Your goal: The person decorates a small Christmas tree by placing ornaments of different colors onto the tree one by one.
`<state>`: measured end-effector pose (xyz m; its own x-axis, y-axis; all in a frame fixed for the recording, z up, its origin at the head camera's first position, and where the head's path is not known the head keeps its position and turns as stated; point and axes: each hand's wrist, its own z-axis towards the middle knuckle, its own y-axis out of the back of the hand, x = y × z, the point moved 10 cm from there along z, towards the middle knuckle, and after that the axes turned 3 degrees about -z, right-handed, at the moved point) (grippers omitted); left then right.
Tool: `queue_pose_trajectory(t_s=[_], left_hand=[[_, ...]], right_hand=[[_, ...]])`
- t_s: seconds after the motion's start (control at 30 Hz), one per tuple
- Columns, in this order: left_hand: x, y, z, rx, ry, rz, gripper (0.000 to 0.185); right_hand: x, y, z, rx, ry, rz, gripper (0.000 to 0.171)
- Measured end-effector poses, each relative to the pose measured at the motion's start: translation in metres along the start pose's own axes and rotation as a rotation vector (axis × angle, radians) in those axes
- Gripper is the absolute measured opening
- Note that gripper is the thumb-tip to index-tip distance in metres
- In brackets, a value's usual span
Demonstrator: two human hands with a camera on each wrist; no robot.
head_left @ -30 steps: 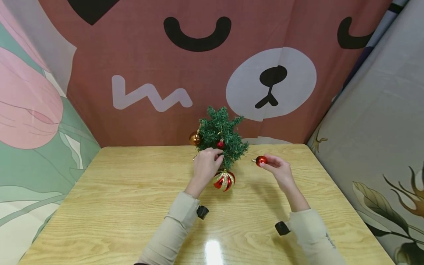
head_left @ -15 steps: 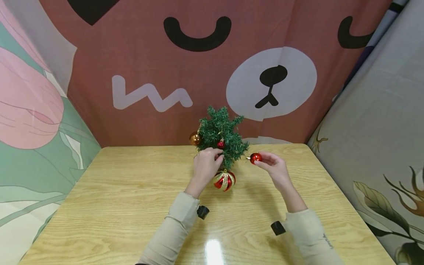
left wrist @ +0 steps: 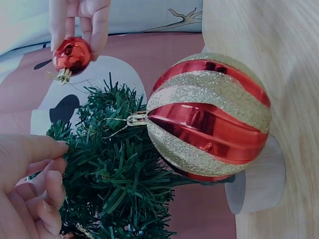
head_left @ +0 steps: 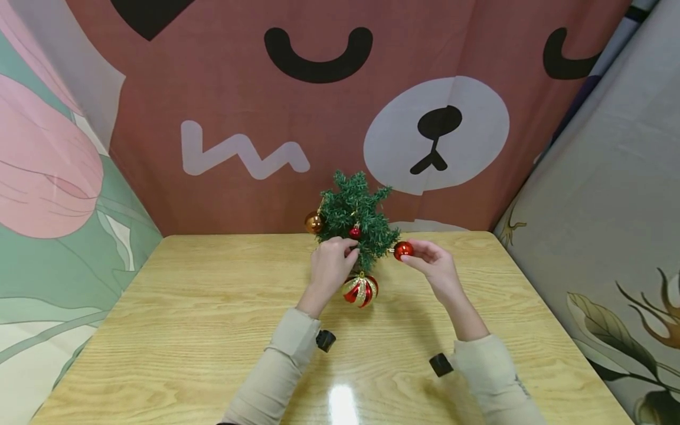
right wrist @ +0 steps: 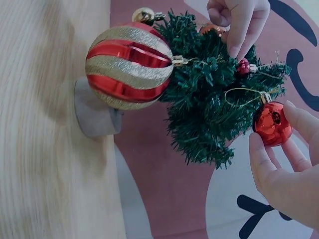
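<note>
A small green Christmas tree (head_left: 366,218) stands toward the back of the table, its round grey base (right wrist: 94,112) showing in the right wrist view. My left hand (head_left: 333,262) pinches a branch at the tree's front. In my right hand (head_left: 438,268), a shiny red ball ornament (right wrist: 272,123) is held between thumb and fingers, its gold cap and string loop toward the right-side branches. A large red ornament with gold glitter stripes (left wrist: 209,117) hangs low in front. Other ornaments on the tree are a small red one (head_left: 355,232), a copper-coloured one (head_left: 314,222) and a small gold one (right wrist: 143,16).
The wood-grain table (head_left: 202,330) reaches back to a brown curtain (head_left: 239,200) printed with a bear face. Patterned cloths hang along both sides. A black wrist camera (head_left: 326,340) sits by the left cuff, another black camera (head_left: 441,365) by the right.
My right hand has moved left with the red ball ornament, bringing its cap and loop up to the tree's right-side branches. The left hand keeps its place at the tree.
</note>
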<state>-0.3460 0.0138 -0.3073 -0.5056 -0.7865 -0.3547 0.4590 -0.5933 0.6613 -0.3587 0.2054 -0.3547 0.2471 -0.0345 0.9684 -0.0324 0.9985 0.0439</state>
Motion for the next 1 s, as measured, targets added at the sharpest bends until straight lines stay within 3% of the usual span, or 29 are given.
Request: queue_pose_trajectory(t_s=[0.33, 0.73, 1.0], left_hand=[[0.001, 0.0, 0.0, -0.001, 0.007, 0.003, 0.012], [0.003, -0.001, 0.001, 0.011, 0.023, -0.019, 0.013], [0.006, -0.002, 0.001, 0.036, 0.034, -0.127, 0.014]], right_hand=[[0.012, -0.015, 0.003, 0.029, 0.046, 0.055, 0.041], [0.016, -0.029, 0.008, 0.05, 0.055, 0.019, 0.04], [0.018, -0.036, 0.011, 0.06, 0.055, -0.001, 0.039]])
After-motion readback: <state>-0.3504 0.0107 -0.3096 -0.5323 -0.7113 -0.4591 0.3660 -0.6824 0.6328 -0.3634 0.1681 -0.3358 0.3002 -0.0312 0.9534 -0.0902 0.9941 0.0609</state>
